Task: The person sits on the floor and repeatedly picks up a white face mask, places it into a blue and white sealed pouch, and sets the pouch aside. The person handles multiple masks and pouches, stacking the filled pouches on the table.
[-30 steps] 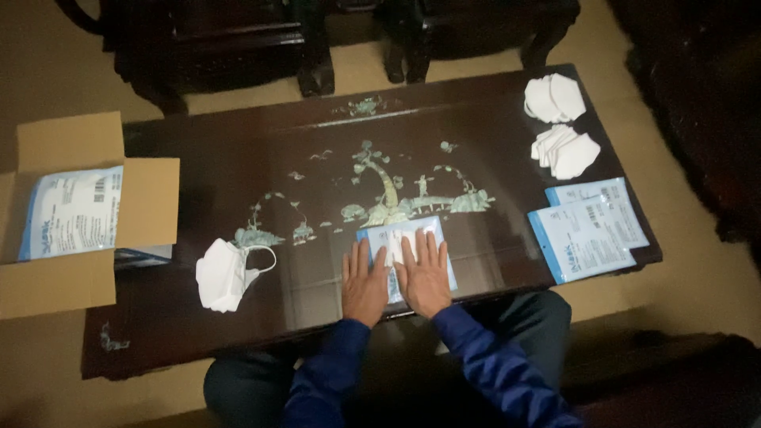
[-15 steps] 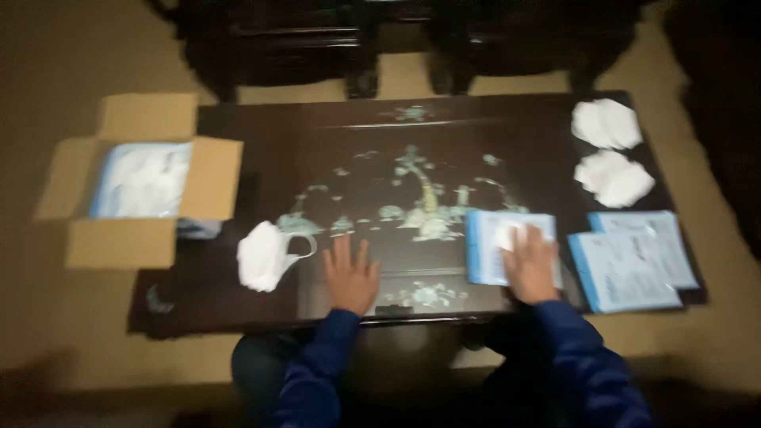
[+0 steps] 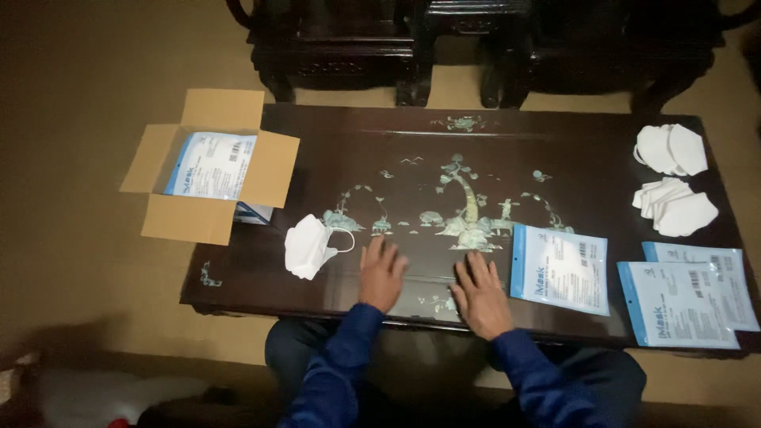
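Two hands lie flat and empty on the dark table (image 3: 555,143): left hand (image 3: 382,273) just right of a white mask (image 3: 307,247), right hand (image 3: 480,295) just left of a blue-edged packet (image 3: 561,268). This looks like a pause between packings; taking the mask next needs a short leftward reach, unobstructed. Far left sits an open cardboard box (image 3: 208,165); far right, more packets (image 3: 688,297) and stacked masks (image 3: 672,178).

Left hand (image 3: 382,275) and right hand (image 3: 479,295) lie flat on the dark table (image 3: 555,158), fingers spread.

white mask (image 3: 307,246) flat, blue-edged pkt (image 3: 560,268) flat
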